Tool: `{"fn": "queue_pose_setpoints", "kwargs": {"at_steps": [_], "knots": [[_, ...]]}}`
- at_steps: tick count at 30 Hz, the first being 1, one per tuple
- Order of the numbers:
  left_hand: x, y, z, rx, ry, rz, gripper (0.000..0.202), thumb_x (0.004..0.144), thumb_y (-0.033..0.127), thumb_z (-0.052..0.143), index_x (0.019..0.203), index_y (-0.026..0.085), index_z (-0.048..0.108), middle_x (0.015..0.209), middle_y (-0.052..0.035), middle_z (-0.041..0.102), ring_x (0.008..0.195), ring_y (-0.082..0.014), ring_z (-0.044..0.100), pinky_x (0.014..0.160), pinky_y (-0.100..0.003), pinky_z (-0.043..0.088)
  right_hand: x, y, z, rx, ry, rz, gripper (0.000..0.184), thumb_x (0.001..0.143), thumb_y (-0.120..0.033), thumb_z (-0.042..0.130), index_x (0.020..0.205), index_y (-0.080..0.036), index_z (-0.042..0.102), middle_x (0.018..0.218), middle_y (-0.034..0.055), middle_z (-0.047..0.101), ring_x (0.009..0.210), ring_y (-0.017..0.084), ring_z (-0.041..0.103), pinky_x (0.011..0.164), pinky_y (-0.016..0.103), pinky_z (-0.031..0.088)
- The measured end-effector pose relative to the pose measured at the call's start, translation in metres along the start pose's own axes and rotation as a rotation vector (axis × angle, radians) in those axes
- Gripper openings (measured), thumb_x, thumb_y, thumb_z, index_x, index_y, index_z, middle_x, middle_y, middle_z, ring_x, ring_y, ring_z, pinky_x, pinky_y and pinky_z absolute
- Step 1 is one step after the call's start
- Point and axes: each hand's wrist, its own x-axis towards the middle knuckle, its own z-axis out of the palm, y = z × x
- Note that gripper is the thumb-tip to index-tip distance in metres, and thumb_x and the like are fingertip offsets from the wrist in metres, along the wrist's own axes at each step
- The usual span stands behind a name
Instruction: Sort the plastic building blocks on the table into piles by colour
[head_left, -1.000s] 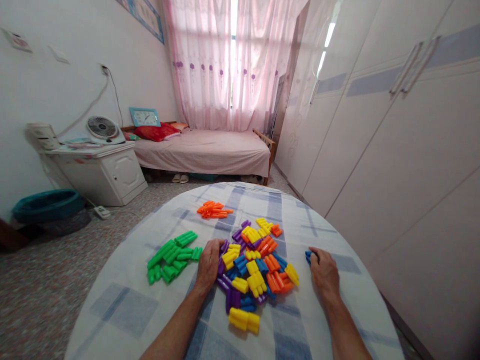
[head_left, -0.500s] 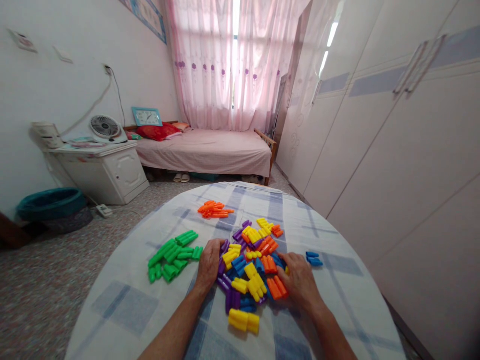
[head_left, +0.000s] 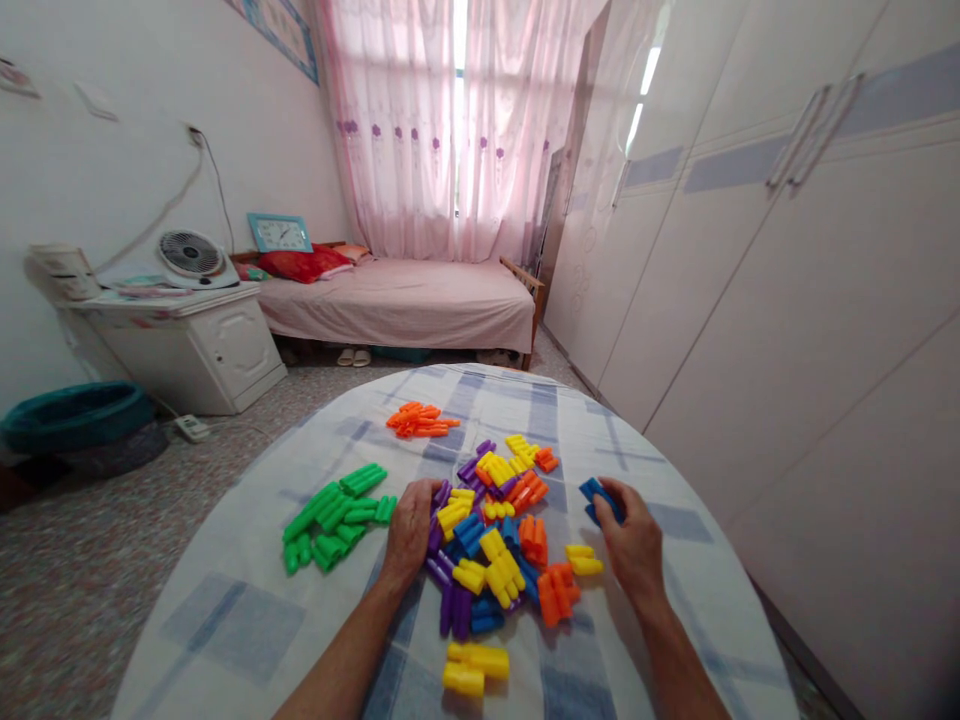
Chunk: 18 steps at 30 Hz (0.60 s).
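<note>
A mixed pile of plastic toy building pieces lies mid-table, with yellow pieces (head_left: 504, 568), purple pieces (head_left: 455, 608), orange pieces (head_left: 557, 595) and blue pieces (head_left: 470, 535) jumbled together. My left hand (head_left: 410, 525) rests against the pile's left edge, touching purple pieces; its fingers look loosely extended and are partly hidden. To the right of the pile, my right hand (head_left: 630, 540) pinches a blue toy building piece (head_left: 598, 497) between thumb and fingers, just over the cloth. Whether another blue piece sits behind those fingers, I cannot tell. Beside that hand lies a yellow piece (head_left: 583, 559).
Green pieces (head_left: 341, 515) form a group on the left, and thin orange pieces (head_left: 420, 420) another at the back. One yellow cluster (head_left: 475, 666) lies near the front. The round table wears a checked cloth (head_left: 232, 615). A bed (head_left: 405, 295) and wardrobe (head_left: 750, 300) stand beyond.
My right hand has moved right, out of the pile, with a blue piece in it. The yellow piece it covered now shows, and the front yellow cluster has shifted. My left hand stays put.
</note>
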Motion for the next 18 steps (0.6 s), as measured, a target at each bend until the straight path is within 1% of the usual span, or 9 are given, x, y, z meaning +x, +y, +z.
{"fn": "queue_pose_setpoints", "kwargs": {"at_steps": [2, 4, 7, 10, 13, 15, 16, 17, 18], "knots": [[0.000, -0.001, 0.000, 0.003, -0.005, -0.004, 0.044, 0.091, 0.040, 0.023, 0.088, 0.019, 0.062, 0.088, -0.0062, 0.064, 0.089, -0.0207, 0.060, 0.085, -0.038, 0.048, 0.008, 0.016, -0.010, -0.047, 0.109, 0.074, 0.041, 0.077, -0.043, 0.046, 0.103, -0.017, 0.062, 0.104, 0.0096, 0.065, 0.093, 0.023, 0.060, 0.087, 0.038, 0.044], [0.001, -0.003, 0.001, -0.008, -0.004, -0.006, 0.045, 0.092, 0.040, 0.023, 0.090, 0.019, 0.062, 0.090, -0.0066, 0.064, 0.090, -0.0208, 0.060, 0.086, -0.038, 0.048, 0.014, 0.034, -0.017, -0.105, 0.147, 0.152, 0.044, 0.077, -0.044, 0.044, 0.105, -0.016, 0.063, 0.103, 0.0106, 0.066, 0.092, 0.024, 0.060, 0.085, 0.038, 0.043], [0.002, -0.006, 0.002, -0.026, 0.004, -0.003, 0.045, 0.092, 0.041, 0.024, 0.091, 0.019, 0.062, 0.091, -0.0064, 0.064, 0.091, -0.0207, 0.060, 0.087, -0.038, 0.048, 0.019, 0.058, -0.020, -0.180, 0.121, 0.219, 0.047, 0.076, -0.046, 0.040, 0.101, -0.014, 0.066, 0.098, 0.0129, 0.067, 0.089, 0.026, 0.059, 0.082, 0.040, 0.043], [0.001, -0.007, 0.003, -0.030, -0.001, -0.007, 0.045, 0.092, 0.041, 0.024, 0.091, 0.019, 0.063, 0.091, -0.0059, 0.064, 0.091, -0.0201, 0.060, 0.086, -0.037, 0.048, 0.019, 0.068, -0.018, -0.207, 0.095, 0.207, 0.047, 0.075, -0.044, 0.038, 0.094, -0.013, 0.068, 0.097, 0.0154, 0.066, 0.089, 0.027, 0.058, 0.082, 0.041, 0.043], [0.001, -0.006, 0.003, -0.017, -0.006, -0.013, 0.046, 0.093, 0.040, 0.022, 0.091, 0.019, 0.063, 0.090, -0.0056, 0.064, 0.091, -0.0197, 0.060, 0.086, -0.036, 0.047, 0.019, 0.060, -0.015, -0.233, 0.125, 0.169, 0.049, 0.076, -0.043, 0.038, 0.101, -0.011, 0.066, 0.105, 0.0175, 0.063, 0.098, 0.029, 0.054, 0.090, 0.043, 0.039], [0.001, -0.005, 0.002, -0.007, -0.005, -0.011, 0.046, 0.093, 0.040, 0.022, 0.091, 0.019, 0.063, 0.090, -0.0056, 0.064, 0.091, -0.0197, 0.060, 0.086, -0.036, 0.047, 0.017, 0.046, -0.013, -0.237, 0.157, 0.088, 0.049, 0.077, -0.043, 0.039, 0.105, -0.012, 0.064, 0.109, 0.0172, 0.061, 0.105, 0.029, 0.051, 0.096, 0.044, 0.035], [0.001, -0.005, 0.002, -0.004, -0.005, -0.011, 0.046, 0.093, 0.040, 0.021, 0.091, 0.019, 0.063, 0.090, -0.0056, 0.064, 0.091, -0.0198, 0.060, 0.086, -0.036, 0.047, 0.016, 0.037, -0.012, -0.219, 0.146, 0.033, 0.047, 0.078, -0.043, 0.040, 0.104, -0.013, 0.064, 0.109, 0.0159, 0.062, 0.106, 0.028, 0.050, 0.096, 0.043, 0.035], [0.001, -0.004, 0.002, -0.002, -0.005, -0.012, 0.046, 0.093, 0.040, 0.022, 0.090, 0.019, 0.063, 0.090, -0.0056, 0.063, 0.090, -0.0199, 0.060, 0.085, -0.036, 0.047, 0.013, 0.027, -0.012, -0.188, 0.102, -0.021, 0.044, 0.079, -0.043, 0.041, 0.103, -0.015, 0.064, 0.107, 0.0141, 0.062, 0.104, 0.027, 0.051, 0.096, 0.042, 0.036], [0.001, -0.004, 0.002, -0.003, -0.007, -0.016, 0.046, 0.093, 0.040, 0.022, 0.090, 0.019, 0.063, 0.089, -0.0056, 0.063, 0.090, -0.0198, 0.059, 0.085, -0.036, 0.047, 0.010, 0.017, -0.011, -0.147, 0.022, -0.067, 0.041, 0.079, -0.044, 0.043, 0.101, -0.017, 0.064, 0.104, 0.0121, 0.063, 0.102, 0.026, 0.053, 0.094, 0.041, 0.038]]}}
